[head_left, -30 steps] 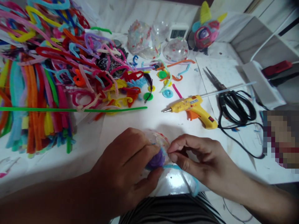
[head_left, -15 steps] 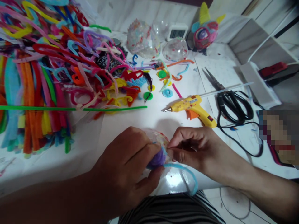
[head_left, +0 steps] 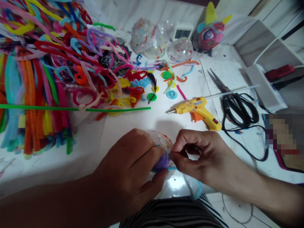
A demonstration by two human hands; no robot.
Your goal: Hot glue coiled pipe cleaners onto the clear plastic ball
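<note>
Our left hand (head_left: 134, 158), half curled, grips the purple coil (head_left: 161, 161) while our right hand (head_left: 210, 155) pinches closed at its right edge, on what we can't tell; best keep that coil steady!

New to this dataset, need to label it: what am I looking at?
No machine here: a person is working bare-handed. Every picture comes from one head-worn camera looking forward and down. The left hand holds a purple coiled fuzzy piece, with a clear rounded shell with coloured specks right behind it. The right hand is pinched close beside it; anything between its fingers is hidden. On the white tabletop lie a yellow glue gun, black-handled metal scissors and, to the left, a heap of multicoloured fuzzy craft stems.
</note>
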